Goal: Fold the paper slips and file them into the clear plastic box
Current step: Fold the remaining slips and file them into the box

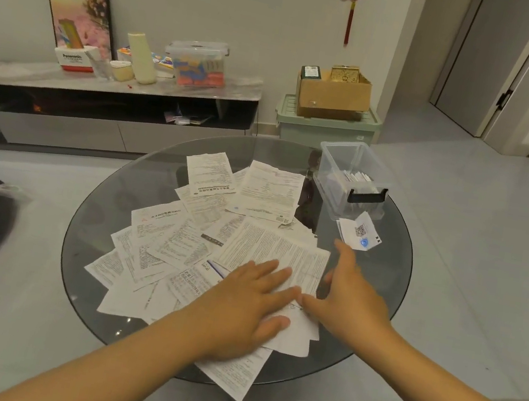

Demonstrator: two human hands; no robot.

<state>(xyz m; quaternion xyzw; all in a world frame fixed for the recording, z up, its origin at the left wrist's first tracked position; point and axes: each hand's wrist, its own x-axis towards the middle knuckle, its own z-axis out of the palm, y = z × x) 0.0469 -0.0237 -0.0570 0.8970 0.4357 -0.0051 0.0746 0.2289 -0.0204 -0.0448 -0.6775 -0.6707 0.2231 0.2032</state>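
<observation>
Several printed paper slips (pixel 180 242) lie spread and overlapping on a round dark glass table (pixel 381 288). My left hand (pixel 246 305) presses flat, fingers straight, on a large densely printed sheet (pixel 276 250) at the near right of the pile. My right hand (pixel 348 297) lies at that sheet's right edge, fingers straight, thumb touching the paper. The clear plastic box (pixel 353 179) stands at the table's far right, open, with folded slips inside. A small folded slip with a QR code (pixel 358 234) lies just in front of the box.
Behind the table runs a low TV cabinet (pixel 108 106) carrying a lidded storage box, bottles and a framed picture. A green bin (pixel 326 127) with a cardboard box on top stands by the wall. A dark shape sits on the floor at left.
</observation>
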